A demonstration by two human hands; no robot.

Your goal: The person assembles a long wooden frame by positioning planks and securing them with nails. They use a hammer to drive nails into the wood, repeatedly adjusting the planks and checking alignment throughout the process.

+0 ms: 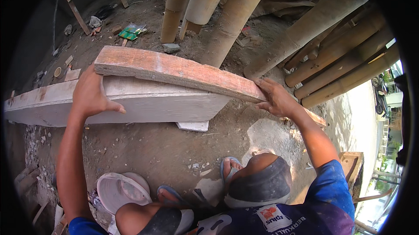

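The long orange-brown plank [174, 68] runs between the two hands. The right hand [280, 99] holds the plank near its right end. The fingers go over the top and the thumb is on the side close to the person. A bit of the plank sticks out to the right, past this hand.

The left hand [90, 90] is up against the other end of the plank. Its fingers are partly hidden there, so I cannot tell if they are closed around the wood. Its thumb sticks out to the right, in front of the white board [161, 107], apart from the fingers.

The white board is under the plank. It goes out to the left past the left hand, and it stops before it gets to the right hand. A small white block [193, 126] peeks out under its bottom edge, between the hands.

Past the right hand, fat bamboo poles [305, 34] lean at a slant. Past the plank, between the hands, a gray stone [171, 48] and a green packet [131, 31] lie on the dirt [152, 147]. Nearer to the person than the left hand is a pale tub [106, 191], tipped over a little.
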